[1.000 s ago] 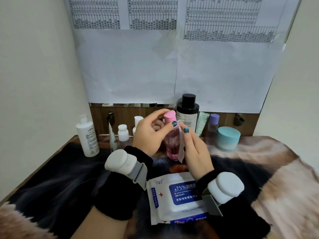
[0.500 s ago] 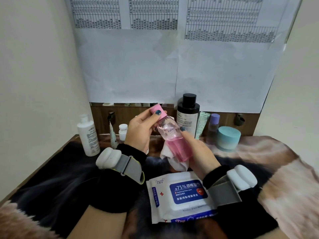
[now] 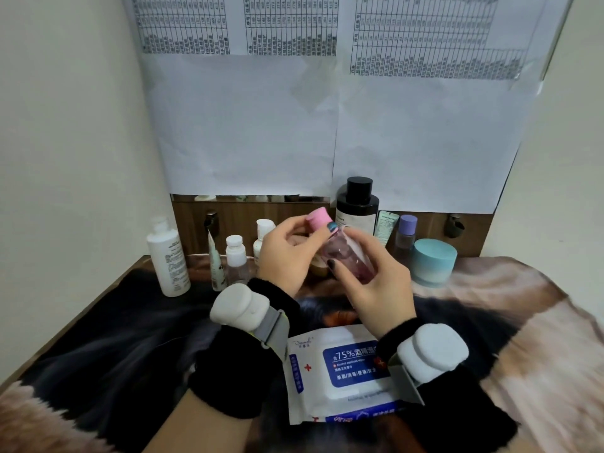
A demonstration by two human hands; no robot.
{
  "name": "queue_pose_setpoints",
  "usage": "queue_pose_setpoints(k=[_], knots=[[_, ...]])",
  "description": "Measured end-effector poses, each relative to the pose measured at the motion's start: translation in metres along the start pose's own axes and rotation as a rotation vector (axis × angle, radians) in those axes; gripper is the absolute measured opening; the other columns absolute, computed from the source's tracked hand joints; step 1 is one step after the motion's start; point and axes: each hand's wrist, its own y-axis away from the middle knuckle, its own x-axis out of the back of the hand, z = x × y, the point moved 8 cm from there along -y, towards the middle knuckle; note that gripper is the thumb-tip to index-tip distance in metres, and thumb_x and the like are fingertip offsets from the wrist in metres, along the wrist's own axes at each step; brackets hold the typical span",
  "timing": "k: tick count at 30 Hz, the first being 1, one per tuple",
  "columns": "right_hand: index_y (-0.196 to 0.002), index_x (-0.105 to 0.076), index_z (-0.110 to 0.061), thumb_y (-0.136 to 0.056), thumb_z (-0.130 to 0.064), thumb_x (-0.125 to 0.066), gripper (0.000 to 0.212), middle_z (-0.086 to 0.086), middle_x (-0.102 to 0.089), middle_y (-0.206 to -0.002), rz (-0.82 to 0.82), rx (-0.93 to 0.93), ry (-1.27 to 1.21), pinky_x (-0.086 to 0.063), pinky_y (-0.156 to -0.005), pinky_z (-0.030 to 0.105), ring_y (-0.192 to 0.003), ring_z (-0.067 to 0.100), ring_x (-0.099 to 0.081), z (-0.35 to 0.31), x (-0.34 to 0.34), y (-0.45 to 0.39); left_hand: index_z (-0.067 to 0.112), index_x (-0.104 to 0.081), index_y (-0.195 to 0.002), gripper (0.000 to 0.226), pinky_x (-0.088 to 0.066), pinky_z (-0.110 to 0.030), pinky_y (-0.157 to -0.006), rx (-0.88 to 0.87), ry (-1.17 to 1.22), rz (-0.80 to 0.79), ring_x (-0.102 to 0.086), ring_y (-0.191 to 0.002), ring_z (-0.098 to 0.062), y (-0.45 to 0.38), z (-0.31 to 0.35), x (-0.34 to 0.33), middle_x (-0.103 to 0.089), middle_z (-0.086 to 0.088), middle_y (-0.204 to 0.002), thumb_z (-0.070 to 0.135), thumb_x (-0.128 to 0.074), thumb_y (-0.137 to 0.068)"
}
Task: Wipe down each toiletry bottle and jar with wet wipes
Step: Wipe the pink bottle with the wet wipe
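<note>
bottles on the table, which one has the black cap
The dark bottle with the white label, standing at the back just behind the hands. Its cap is black; the held bottle has a pink cap, the small one to its right a purple one.

"75%" is printed in white on the blue label of the wipes pack (image 3: pixel 340 371); the wall sheets' (image 3: pixel 294 27) tables are too blurry to read.

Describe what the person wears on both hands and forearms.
Both forearms have fuzzy black sleeves ending at the wrists. Strapped over each wrist is a rounded white device, the left wrist device and the right wrist device, each on a grey band. The left hand and right hand are bare, with dark teal-blue polished nails.
</note>
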Motion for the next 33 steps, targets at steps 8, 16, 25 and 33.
queue_pose_setpoints(k=[8,16,25,33], knots=[[-0.119,-0.059,-0.017,-0.085,-0.019,-0.066,0.035,-0.009,-0.067,-0.111,-0.154,-0.053,-0.142,-0.045,-0.087,0.011,-0.102,-0.003,-0.062,0.005,-0.014,-0.001,0.018,-0.073,-0.097,0.02,-0.056,-0.037,-0.075,-0.253,-0.191,-0.005,-0.066,-0.08,-0.024,0.008,0.023,0.0,-0.07,-0.007,-0.087,0.021,-0.075,-0.078],[-0.119,-0.059,0.003,-0.089,-0.029,-0.052,0.044,0.022,-0.062,-0.119,-0.428,-0.511,-0.724,-0.032,-0.11,0.053,-0.112,0.035,-0.057,0.022,-0.044,0.009,0.012,-0.071,-0.103,0.028,-0.049,-0.035,-0.081,0.026,0.241,-0.265,-0.065,-0.087,-0.021,0.0,0.011,-0.007,-0.073,-0.003,-0.088,0.024,-0.062,-0.08],[-0.107,-0.065,-0.005,-0.081,-0.019,-0.062,0.03,0.006,-0.067,-0.091,-0.562,-0.655,-0.986,-0.056,-0.066,0.029,-0.076,0.018,-0.068,0.013,-0.054,0.021,0.009,-0.069,-0.102,0.025,-0.053,-0.035,-0.085,0.032,0.386,-0.156,-0.065,-0.09,-0.02,-0.005,0.012,0.005,-0.072,-0.003,-0.087,0.023,-0.057,-0.086],[-0.12,-0.057,-0.024,-0.078,-0.006,-0.074,0.049,-0.008,-0.067,-0.109,-0.183,-0.17,-0.2,-0.048,-0.089,0.014,-0.098,-0.002,-0.063,0.012,-0.015,0.002,0.006,-0.071,-0.092,0.011,-0.047,-0.011,-0.061,-0.044,0.185,-0.069,-0.061,-0.062,0.002,-0.006,0.012,0.007,-0.07,0.011,-0.067,0.005,-0.068,-0.081]])
